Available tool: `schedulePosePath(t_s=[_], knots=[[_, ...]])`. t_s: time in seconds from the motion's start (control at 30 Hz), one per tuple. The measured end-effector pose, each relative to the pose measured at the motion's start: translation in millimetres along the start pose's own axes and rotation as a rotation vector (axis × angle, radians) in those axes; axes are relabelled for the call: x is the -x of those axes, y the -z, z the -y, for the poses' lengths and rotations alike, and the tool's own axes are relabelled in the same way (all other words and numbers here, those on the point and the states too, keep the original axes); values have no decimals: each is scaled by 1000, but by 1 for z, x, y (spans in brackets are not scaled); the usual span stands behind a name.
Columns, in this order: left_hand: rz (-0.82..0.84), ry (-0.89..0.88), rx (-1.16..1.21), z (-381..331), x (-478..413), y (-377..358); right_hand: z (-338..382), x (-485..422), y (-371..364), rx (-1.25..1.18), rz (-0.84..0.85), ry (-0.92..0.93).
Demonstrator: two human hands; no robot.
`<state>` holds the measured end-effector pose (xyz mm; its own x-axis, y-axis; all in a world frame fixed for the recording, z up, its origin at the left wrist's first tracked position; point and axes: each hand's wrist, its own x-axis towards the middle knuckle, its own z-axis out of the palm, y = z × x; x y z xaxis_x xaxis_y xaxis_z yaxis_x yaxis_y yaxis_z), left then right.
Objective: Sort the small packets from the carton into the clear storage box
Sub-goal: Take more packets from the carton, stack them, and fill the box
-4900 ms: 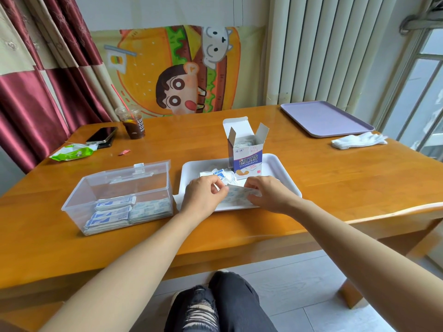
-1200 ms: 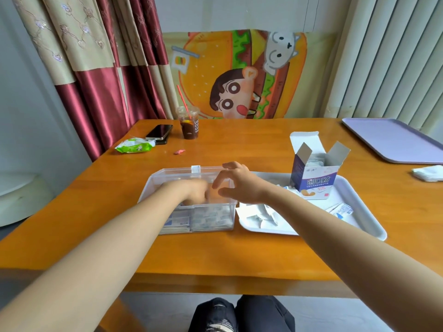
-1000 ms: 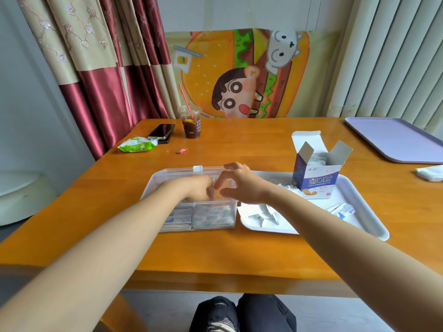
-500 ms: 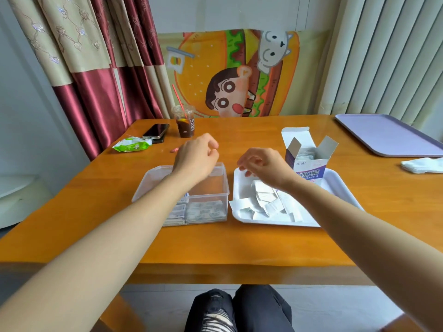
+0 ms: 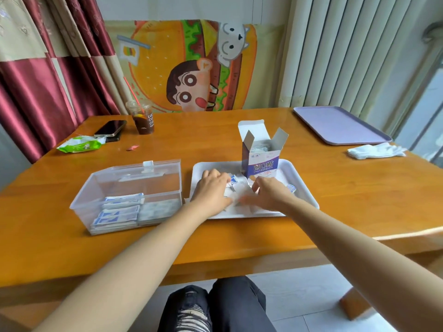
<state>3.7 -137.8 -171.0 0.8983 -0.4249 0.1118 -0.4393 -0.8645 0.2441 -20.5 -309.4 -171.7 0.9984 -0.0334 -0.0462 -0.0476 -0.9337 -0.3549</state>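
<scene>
Both hands have come back from above the clear storage box and are now down on the loose packets heaped on the white tray — half a second ago they hung in the air, empty. The left hand lies palm-down over the left side of the heap, fingers curled onto it; the right hand does the same from the right. Whether either has actually pinched a packet I cannot tell, since the fingertips are blurred.

To gather well, I would square a few packets into one flat stack between both hands, all facing the same way, before lifting — loose ones would likely slide apart on the way across. The carton stands open at the tray's far edge, more packets showing inside it. Left of the tray, just beside it, the storage box already holds neat stacks along its near wall, so a new stack should go in behind them or on top.
</scene>
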Motion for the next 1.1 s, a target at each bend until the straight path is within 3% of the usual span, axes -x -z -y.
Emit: schedulePosePath(t_s=[0.27,0.63,0.83,1.0,1.1], knots=[[-47,46,93,5,6,-15,-12,-7,-6,-350,15,-92],[-47,61,89,3,9,-19,-16,-7,-3,-586,74,-111],[-306,8,-12,-11,14,-11,-15,-5,0,-624,76,-106],[-177,58,-73,-23,7,-10,-18,-3,-1,-677,80,-110],[-146,77,17,-20,2,-7,-21,-5,0,-691,84,-123]])
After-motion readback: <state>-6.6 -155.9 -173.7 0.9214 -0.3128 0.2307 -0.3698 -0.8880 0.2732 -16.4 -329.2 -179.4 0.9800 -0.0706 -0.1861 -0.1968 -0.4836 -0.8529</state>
